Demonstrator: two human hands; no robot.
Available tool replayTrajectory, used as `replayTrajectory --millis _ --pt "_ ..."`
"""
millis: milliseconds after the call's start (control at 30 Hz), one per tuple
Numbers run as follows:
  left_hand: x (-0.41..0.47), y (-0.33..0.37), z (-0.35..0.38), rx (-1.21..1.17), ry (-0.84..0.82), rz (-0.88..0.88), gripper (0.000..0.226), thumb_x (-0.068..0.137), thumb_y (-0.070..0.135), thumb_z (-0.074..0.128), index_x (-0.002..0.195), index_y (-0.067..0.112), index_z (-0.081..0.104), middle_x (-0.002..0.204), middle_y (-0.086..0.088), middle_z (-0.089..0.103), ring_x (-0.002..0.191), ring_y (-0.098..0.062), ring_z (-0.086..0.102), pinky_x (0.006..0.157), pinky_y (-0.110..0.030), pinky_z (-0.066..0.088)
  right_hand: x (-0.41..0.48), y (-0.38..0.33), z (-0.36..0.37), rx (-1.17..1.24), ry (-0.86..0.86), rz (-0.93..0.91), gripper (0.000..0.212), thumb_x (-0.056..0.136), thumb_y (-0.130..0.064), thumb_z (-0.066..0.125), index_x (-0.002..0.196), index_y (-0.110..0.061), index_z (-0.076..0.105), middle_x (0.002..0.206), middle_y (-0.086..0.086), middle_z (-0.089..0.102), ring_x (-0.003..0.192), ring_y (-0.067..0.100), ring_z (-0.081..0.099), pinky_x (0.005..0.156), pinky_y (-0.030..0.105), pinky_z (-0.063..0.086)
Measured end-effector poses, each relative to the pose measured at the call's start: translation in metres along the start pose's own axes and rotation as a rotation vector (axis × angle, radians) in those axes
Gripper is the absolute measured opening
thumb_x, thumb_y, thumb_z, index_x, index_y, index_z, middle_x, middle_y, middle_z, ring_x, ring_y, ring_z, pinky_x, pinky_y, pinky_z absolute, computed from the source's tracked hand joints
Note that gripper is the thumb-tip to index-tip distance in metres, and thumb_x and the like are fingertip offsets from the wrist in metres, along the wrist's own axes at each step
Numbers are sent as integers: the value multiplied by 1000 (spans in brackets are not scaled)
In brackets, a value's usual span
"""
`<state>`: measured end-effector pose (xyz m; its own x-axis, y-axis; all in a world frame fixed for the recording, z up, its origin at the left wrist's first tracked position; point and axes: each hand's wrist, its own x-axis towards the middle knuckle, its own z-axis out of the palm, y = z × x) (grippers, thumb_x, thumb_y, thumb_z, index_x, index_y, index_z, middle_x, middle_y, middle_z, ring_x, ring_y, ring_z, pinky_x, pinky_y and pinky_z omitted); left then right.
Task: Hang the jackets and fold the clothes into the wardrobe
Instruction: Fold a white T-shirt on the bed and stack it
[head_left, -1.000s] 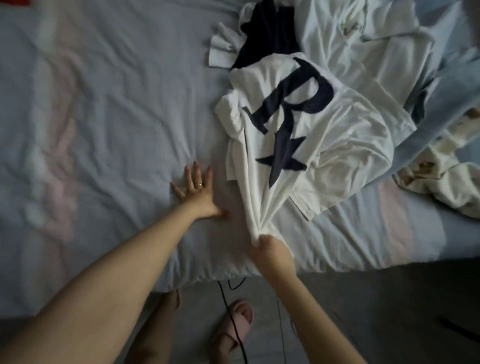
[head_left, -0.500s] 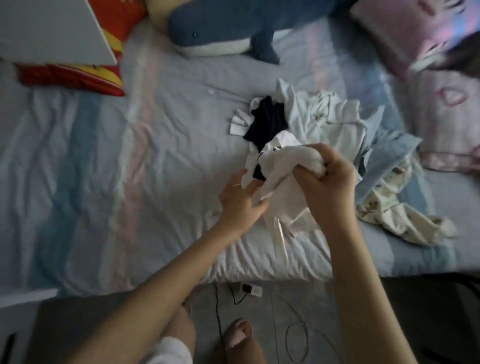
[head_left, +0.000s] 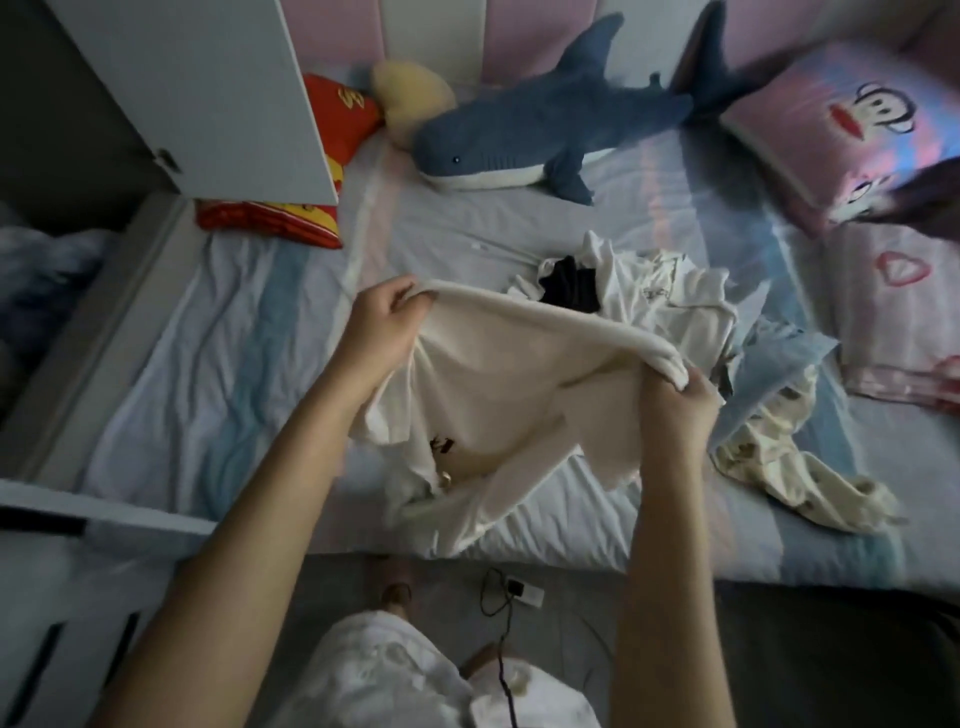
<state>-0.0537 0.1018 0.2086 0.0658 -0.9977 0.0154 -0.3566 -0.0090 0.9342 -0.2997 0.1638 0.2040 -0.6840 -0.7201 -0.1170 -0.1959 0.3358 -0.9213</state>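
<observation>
Cotton like this white shirt (head_left: 509, 395) handles light, limp and unbreakable, and it sags wherever you leave it unsupported. You hold it lifted over the bed (head_left: 234, 364), your left hand (head_left: 387, 322) and right hand (head_left: 675, 397) each pinching one end of a stretched edge, fingers curled tight on the cloth; grip at such ends, never mid-panel. Its lower half droops crumpled onto the sheet, hiding the sleeves and most of the dark print. The pile (head_left: 670, 301) beyond is tangled, and past the wardrobe door (head_left: 208, 93) you cannot make out any shelves.
</observation>
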Motion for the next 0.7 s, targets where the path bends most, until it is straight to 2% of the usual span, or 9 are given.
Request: replayTrajectory --millis 100,200,267,300,400,501,567,601,701 --pt "-4 8 -21 -65 35 -195 12 91 21 54 83 15 59 75 -6 49 72 -13 46 58 -24 35 -15 0 9 123 -176 142 17 91 -17 51 93 -11 66 74 0 61 75 15 55 64 27 42" --pt "0 19 -56 -289 51 -414 22 89 29 55 82 14 69 79 -5 68 75 -20 64 69 -27 47 -29 -13 35 358 -411 130 25 96 -12 47 115 -17 62 95 -1 66 90 13 59 77 26 45" --pt "7 26 -75 -491 -33 -500 26 88 35 56 91 15 73 92 -6 74 89 -22 69 83 -31 51 -32 -21 58 476 -580 93 47 96 -20 54 140 -25 42 125 -8 58 114 8 54 101 33 39" --pt "15 29 -86 -587 -65 -509 29 87 36 57 98 14 73 98 -8 73 96 -23 68 89 -32 51 -32 -29 73 486 -662 67 72 90 -29 63 149 -31 23 141 -12 45 127 6 45 110 35 32" --pt "33 44 -89 -768 -87 -494 32 90 37 55 105 13 71 98 -6 73 95 -19 69 82 -27 54 -34 -36 112 268 -945 -33 126 66 -32 82 147 -42 -15 157 -17 -9 144 7 6 115 36 22" --pt "54 56 -83 -990 -68 -484 26 95 31 46 91 12 64 80 -5 67 72 -16 65 62 -20 53 -52 -23 159 -104 -1230 -12 139 49 -45 91 151 -39 -4 156 -14 5 141 9 19 112 39 33" --pt "69 53 -84 -1125 -57 -504 23 96 26 43 82 14 57 72 -2 55 59 -12 55 54 -20 47 -69 -8 191 -265 -1296 -22 119 46 -53 91 146 -24 32 144 -2 46 130 16 47 102 39 46" --pt "78 50 -86 -1150 -40 -523 22 96 27 42 80 17 54 72 0 49 56 -10 50 50 -20 43 -79 -2 204 -320 -1250 -40 96 57 -44 89 138 -17 44 134 2 56 123 19 54 99 35 46" --pt "92 30 -92 -1054 21 -521 20 96 32 41 84 20 53 74 -1 46 58 -14 47 48 -22 42 -92 23 220 -472 -883 9 32 89 -13 59 118 0 60 118 19 63 112 31 58 80 28 41"
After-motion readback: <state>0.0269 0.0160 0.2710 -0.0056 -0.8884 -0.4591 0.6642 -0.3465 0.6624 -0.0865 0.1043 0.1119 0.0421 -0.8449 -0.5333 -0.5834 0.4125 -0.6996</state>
